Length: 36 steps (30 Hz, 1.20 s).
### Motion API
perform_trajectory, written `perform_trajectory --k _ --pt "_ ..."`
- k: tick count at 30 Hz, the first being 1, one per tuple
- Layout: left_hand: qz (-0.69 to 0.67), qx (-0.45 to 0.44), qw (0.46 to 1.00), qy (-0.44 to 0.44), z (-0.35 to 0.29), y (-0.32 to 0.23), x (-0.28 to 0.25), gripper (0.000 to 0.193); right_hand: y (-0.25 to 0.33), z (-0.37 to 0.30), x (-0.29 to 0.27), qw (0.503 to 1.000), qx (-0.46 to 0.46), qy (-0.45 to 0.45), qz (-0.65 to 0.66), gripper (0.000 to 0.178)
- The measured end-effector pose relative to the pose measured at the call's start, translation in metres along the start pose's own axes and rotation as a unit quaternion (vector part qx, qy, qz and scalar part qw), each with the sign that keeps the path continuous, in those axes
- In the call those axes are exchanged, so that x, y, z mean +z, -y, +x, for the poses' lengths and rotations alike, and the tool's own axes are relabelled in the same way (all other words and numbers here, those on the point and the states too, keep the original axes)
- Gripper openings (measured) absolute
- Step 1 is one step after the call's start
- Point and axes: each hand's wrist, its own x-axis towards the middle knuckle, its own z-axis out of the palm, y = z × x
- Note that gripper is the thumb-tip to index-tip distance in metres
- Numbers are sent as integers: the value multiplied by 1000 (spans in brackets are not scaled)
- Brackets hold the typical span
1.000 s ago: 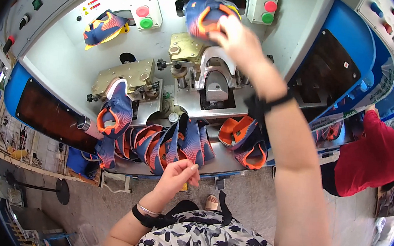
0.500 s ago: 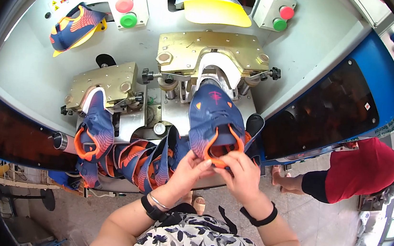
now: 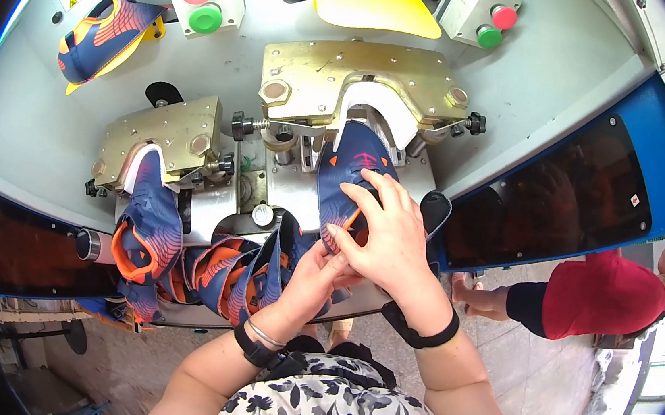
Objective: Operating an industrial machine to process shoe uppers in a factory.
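Note:
A navy shoe upper [image 3: 337, 188] with an orange collar sits with its toe under the white curved clamp [image 3: 376, 105] of the larger brass-coloured press head [image 3: 362, 77]. At the heel end, my left hand [image 3: 313, 280] has its fingers closed on the edge of the upper; the fingertips are partly hidden. Over the collar opening lies my right hand [image 3: 396, 234], fingers spread on the upper's top and thumb resting at its left side. To the left, another navy-orange upper [image 3: 152, 213] is fitted at the smaller press head [image 3: 163, 141].
Several uppers [image 3: 240, 275] are bunched along the front ledge. A steel flask [image 3: 89, 245] stands at the left. Red and green buttons [image 3: 205, 20] sit on the back panel beside a hanging upper [image 3: 107, 42]. A person in red [image 3: 603, 293] is at the right.
My right hand has moved from the heel edge up over the upper, fingers now spread. The left hand stays at the heel. The view has shifted slightly.

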Motion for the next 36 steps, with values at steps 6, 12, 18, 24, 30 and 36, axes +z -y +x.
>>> perform_trajectory --k 6,12,18,24,30,36 --pt "-13 -7 1000 -10 -1 4 0 45 3 -1 3 1000 3 -5 -2 51" --pt "-22 1 999 -24 -3 11 6 44 -3 -4 1 1000 -13 1 -6 51" --pt "-20 7 999 -30 -2 13 8 46 -4 -5 -2 1000 -17 4 0 50" --pt "-17 5 999 -38 -3 13 9 45 -5 -5 -2 1000 -18 3 -2 50" --pt "-7 -10 999 -30 -1 12 1 40 -16 12 1 999 -35 -20 -25 73" --pt "25 -32 999 -33 -1 21 -7 42 -27 22 14 995 -11 70 -72 73"
